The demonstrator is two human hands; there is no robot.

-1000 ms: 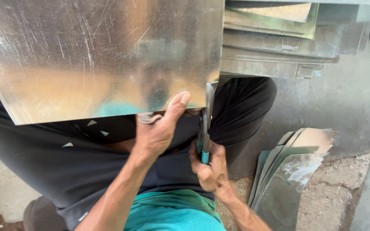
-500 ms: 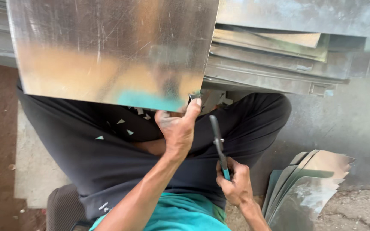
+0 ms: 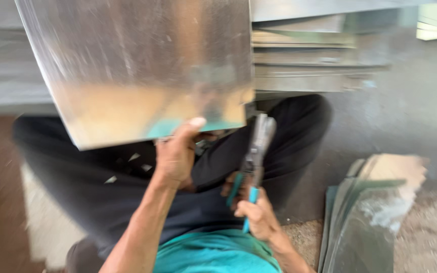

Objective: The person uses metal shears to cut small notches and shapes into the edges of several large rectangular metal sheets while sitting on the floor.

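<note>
A: What does the left hand (image 3: 175,154) hold?

B: It grips the lower edge of a large shiny metal sheet (image 3: 142,65), thumb up on the near face, the other fingers curled behind the edge and pinching it. The sheet is raised and tilted in front of the person, above the lap in dark trousers (image 3: 77,187).

A: And the right hand (image 3: 256,215)?

B: Its fingers are closed around the teal handles of a pair of tin snips (image 3: 253,162). The grey blades point up, their tips just beside the sheet's lower right corner; motion blur hides whether they touch it.

A: What lies around?

B: Small metal offcuts (image 3: 127,164) rest on the trousers. Behind the sheet stands a stack of flat metal panels (image 3: 319,60). To the right, on the floor (image 3: 431,222), several curved sheets (image 3: 365,212) lean together.
</note>
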